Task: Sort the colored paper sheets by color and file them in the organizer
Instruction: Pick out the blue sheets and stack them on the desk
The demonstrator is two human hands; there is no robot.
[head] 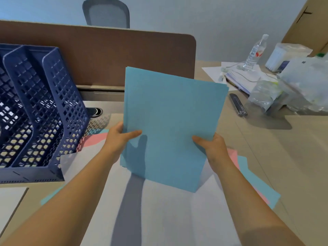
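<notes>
A stack of light blue paper sheets (170, 125) is held upright above the pale wooden worktop (287, 157), its lower corner hanging over the loose papers below. The left hand (120, 137) grips the stack's left edge, thumb laid across the front face and the fingers curled behind it; the right hand (211, 144) grips the lower right edge in the same way, thumb in front and fingers hidden behind the sheets. The top edges of the stack are slightly fanned, showing several sheets. Beneath the hands lies a spread of white paper sheets (168, 210), with pink paper sheets (92, 140) and further blue sheets (262, 185) poking out from under them on both sides. To the left, just beside this spread, stands a dark blue perforated plastic file organizer (44, 107) with upright dividers; whether its compartments hold anything cannot be told. A brown fabric desk partition (106, 55) rises behind the worktop, and a grey mesh office chair (106, 13) shows beyond it. At the far right sit a clear plastic water bottle (255, 52), crumpled clear plastic bags (301, 86), and a black stapler (237, 105).
</notes>
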